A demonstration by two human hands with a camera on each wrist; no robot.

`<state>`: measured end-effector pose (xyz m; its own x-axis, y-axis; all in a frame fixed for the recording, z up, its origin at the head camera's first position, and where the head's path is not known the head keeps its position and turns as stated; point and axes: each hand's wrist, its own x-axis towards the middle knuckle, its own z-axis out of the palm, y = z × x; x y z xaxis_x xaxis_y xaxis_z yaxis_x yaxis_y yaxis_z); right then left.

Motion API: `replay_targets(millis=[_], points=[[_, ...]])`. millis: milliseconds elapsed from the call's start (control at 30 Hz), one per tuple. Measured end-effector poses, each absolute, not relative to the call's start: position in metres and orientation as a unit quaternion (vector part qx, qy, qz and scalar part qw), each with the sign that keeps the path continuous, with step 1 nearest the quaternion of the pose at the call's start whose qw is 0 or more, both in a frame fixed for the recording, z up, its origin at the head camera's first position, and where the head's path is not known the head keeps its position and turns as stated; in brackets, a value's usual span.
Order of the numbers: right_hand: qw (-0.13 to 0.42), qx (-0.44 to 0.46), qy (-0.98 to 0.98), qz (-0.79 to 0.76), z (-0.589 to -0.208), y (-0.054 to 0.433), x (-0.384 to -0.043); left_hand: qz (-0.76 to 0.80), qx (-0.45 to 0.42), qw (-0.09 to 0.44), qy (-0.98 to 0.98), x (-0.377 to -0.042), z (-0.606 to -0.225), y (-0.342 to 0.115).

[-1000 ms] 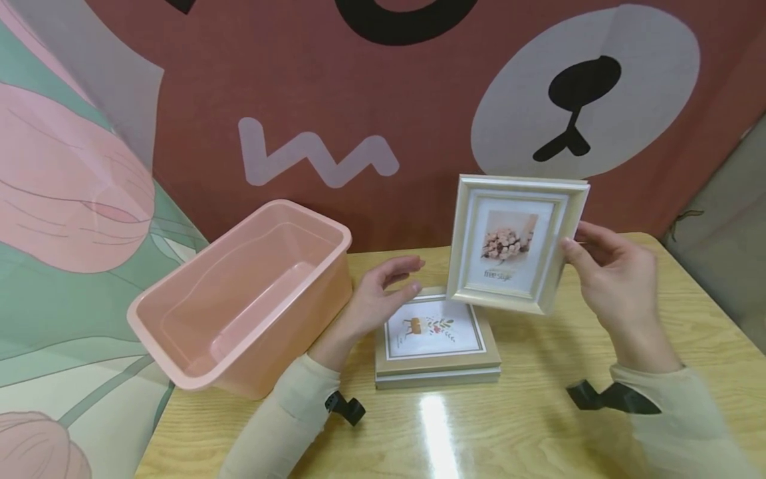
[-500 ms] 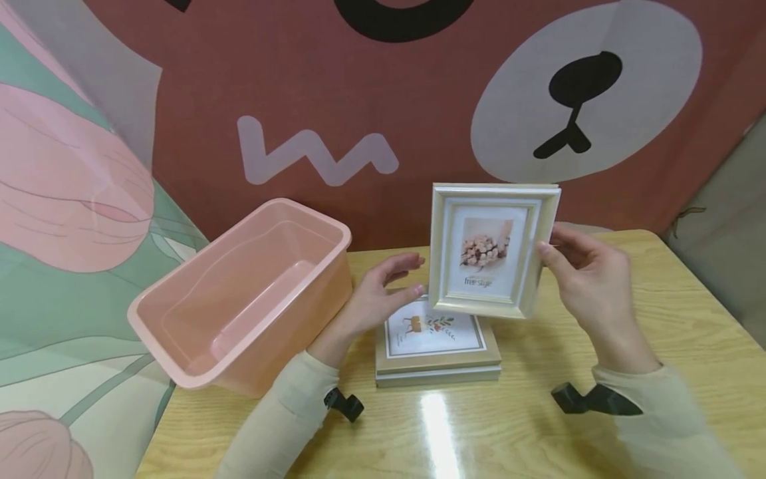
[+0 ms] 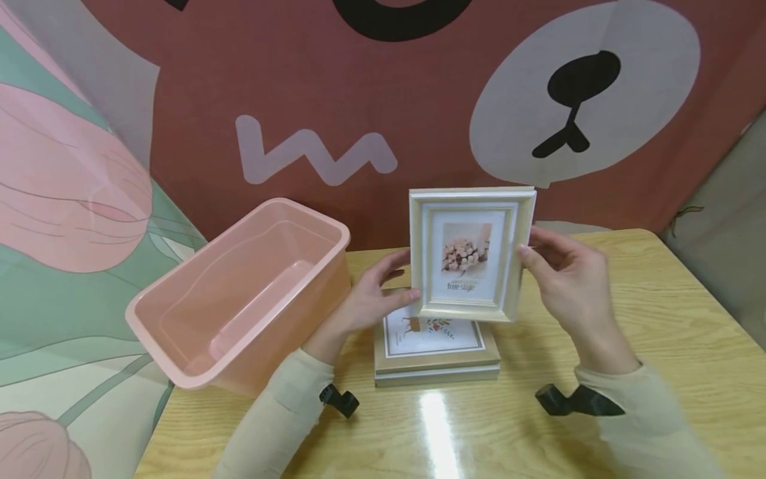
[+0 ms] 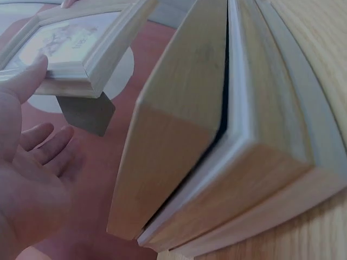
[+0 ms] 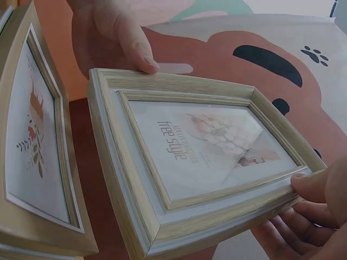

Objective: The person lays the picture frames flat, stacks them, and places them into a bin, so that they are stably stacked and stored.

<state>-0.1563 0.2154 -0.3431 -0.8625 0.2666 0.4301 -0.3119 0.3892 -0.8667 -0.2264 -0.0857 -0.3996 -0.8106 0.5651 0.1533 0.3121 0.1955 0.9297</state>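
Observation:
My right hand point(image 3: 571, 286) pinches the right side of a pale-gold and white picture frame point(image 3: 463, 266), thumb in front and fingers behind. The frame is held upright, showing a flower print marked "free style". At its left edge is my left hand point(image 3: 374, 296), thumb tip on the border. The left fingers point(image 4: 46, 141) are spread loosely below the frame in the left wrist view. Behind the held frame hangs a grey flap point(image 4: 87, 115). Under it on the table lies a stack of frames, the top picture frame point(image 3: 433, 346) bearing a deer and leaf print, partly hidden.
A pink plastic bin point(image 3: 287, 332) stands at the left of the wooden table point(image 3: 491, 426), close by my left forearm. A red cloth backdrop point(image 3: 311, 73) with a bear drawing rises behind the table. Each sleeve carries a black wrist camera point(image 3: 577, 401).
My right hand has brought the picture frame leftward and slightly lower, over the stack, and turned it more squarely to me. The left hand has stayed nearly in place, its thumb now meeting the frame's edge.

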Motion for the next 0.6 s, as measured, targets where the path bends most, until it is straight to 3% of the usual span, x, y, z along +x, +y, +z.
replay_targets(millis=[400,600], points=[[0.232,0.024,-0.789,0.568,-0.346,0.205,-0.154,0.511,0.301,0.190,0.782,-0.231,-0.401,-0.099],[0.226,0.032,-0.795,0.562,-0.346,0.200,-0.152,0.492,0.328,0.193,0.783,-0.234,-0.402,-0.103]])
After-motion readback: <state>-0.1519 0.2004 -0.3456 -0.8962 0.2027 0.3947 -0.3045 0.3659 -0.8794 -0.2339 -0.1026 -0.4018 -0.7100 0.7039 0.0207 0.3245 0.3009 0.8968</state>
